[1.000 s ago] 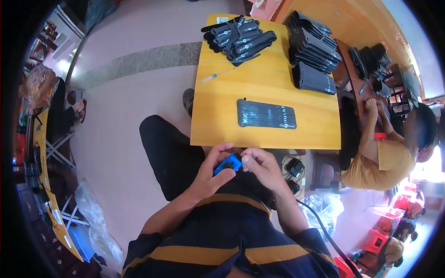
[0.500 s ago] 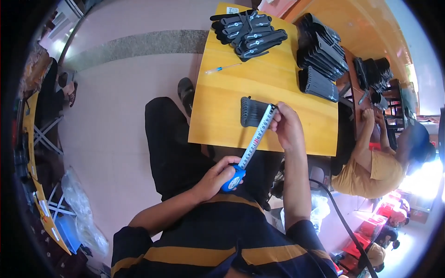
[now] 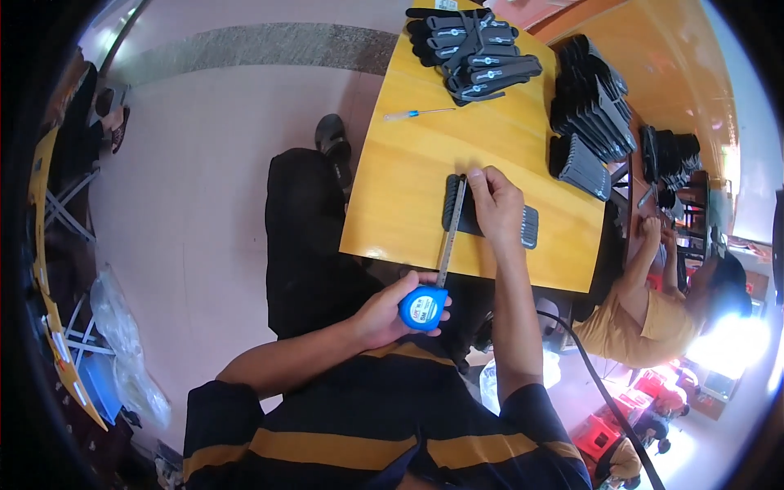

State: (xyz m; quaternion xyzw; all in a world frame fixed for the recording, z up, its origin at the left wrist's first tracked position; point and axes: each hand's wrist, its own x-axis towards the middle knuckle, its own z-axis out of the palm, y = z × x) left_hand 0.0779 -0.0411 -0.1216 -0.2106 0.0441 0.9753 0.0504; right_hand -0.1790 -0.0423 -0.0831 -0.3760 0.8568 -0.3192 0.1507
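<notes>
the left hand [image 3: 385, 317] has its fingers wrapped around a rounded blue tape measure [image 3: 423, 309], just off the near edge of the yellow wooden tabletop [image 3: 400, 188]. the right hand [image 3: 500, 208] has its fingers pinched at the far end of the narrow pale tape blade [image 3: 449, 243], over a flat dark grey ribbed stack [image 3: 529, 226]. beyond lies a slim blue-handled screwdriver [image 3: 402, 115].
</notes>
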